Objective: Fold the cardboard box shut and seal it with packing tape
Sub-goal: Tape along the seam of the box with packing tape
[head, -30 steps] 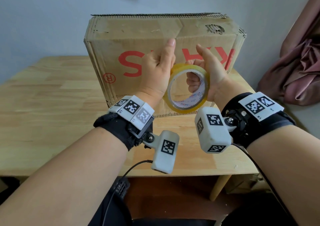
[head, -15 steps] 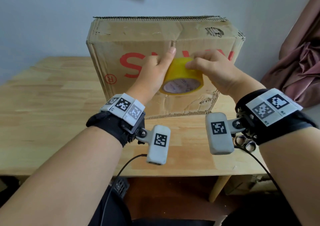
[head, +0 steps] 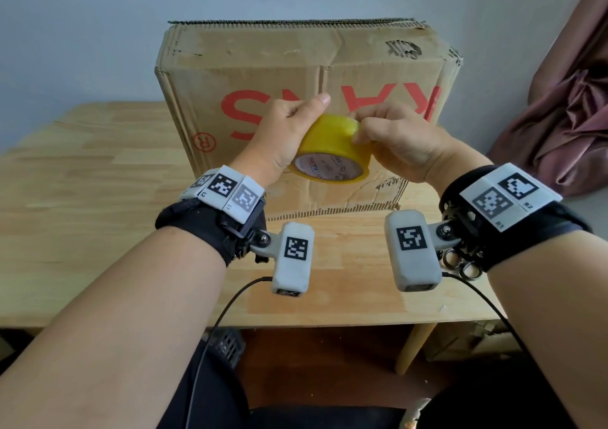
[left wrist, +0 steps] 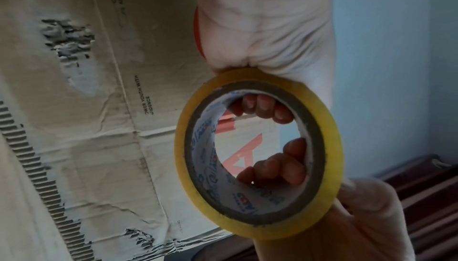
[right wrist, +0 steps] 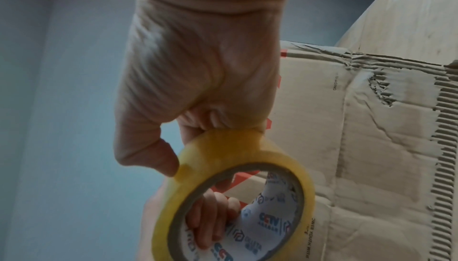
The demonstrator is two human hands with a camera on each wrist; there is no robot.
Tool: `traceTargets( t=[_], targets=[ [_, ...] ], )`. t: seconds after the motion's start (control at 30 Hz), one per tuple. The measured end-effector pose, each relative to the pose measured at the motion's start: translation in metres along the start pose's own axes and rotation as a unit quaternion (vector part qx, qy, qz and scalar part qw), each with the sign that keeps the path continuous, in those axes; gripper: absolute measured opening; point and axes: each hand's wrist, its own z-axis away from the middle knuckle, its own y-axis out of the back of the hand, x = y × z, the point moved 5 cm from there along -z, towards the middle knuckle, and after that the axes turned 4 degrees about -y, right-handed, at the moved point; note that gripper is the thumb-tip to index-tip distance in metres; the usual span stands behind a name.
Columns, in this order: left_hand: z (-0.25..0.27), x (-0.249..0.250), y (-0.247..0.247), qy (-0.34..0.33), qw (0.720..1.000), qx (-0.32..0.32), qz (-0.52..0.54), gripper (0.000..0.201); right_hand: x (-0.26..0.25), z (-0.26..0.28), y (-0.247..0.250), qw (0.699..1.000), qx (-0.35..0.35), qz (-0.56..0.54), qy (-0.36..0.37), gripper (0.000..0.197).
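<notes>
The roll of tape (head: 332, 147) is held in the air between both hands, in front of the near face of the cardboard box (head: 306, 66) and above the wooden table (head: 98, 198). The left hand (head: 283, 132) grips the roll from its 9 o'clock side in the head view: the forefinger lies straight along the top of the yellow band toward 12 o'clock, and the other fingers curl through the hole, where the left wrist view shows their tips (left wrist: 262, 106) inside the grey core. The right hand (head: 401, 139) grips the roll from its 3 o'clock side, fingertips bent down onto the outer band at about 1 o'clock; in the right wrist view the thumb (right wrist: 153, 159) presses the yellow rim at 10 o'clock of the roll (right wrist: 235, 196) and further fingers reach into the hole. So both hands are closed around the tape, which sits between the two grips, tilted so its open side with the printed core faces the person and downward.

The box stands on the table at 12 o'clock from the hands, its near face bearing red letters upside down. That face is creased, with torn corrugated patches near the upper right corner and along the lower edge. Whether the top flaps are folded shut cannot be told from these views.

A pink cloth (head: 566, 116) hangs at 3 o'clock of the box
</notes>
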Motion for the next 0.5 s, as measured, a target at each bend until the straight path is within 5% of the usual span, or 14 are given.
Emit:
traceTargets(
  t=[0.2, 0.3, 0.37, 0.5],
  targets=[
    [0.000, 0.007, -0.002, 0.005, 1.000, 0.002, -0.013, 0.050, -0.002, -0.006, 0.003, 0.998, 0.049, -0.016, 0.020, 0.010],
    [-0.002, 0.008, -0.004, 0.027, 0.999, -0.038, -0.015, 0.057, -0.008, -0.004, 0.014, 0.989, 0.138, 0.000, 0.045, 0.019],
    [-0.003, 0.012, -0.008, 0.033, 0.992, -0.112, 0.037, 0.030, -0.015, -0.002, 0.026, 0.975, 0.206, 0.049, 0.067, 0.037],
    [0.003, 0.034, -0.019, -0.011, 0.979, -0.194, 0.069, 0.013, -0.048, 0.012, 0.041, 0.872, 0.383, 0.269, 0.143, 0.021]
  ],
)
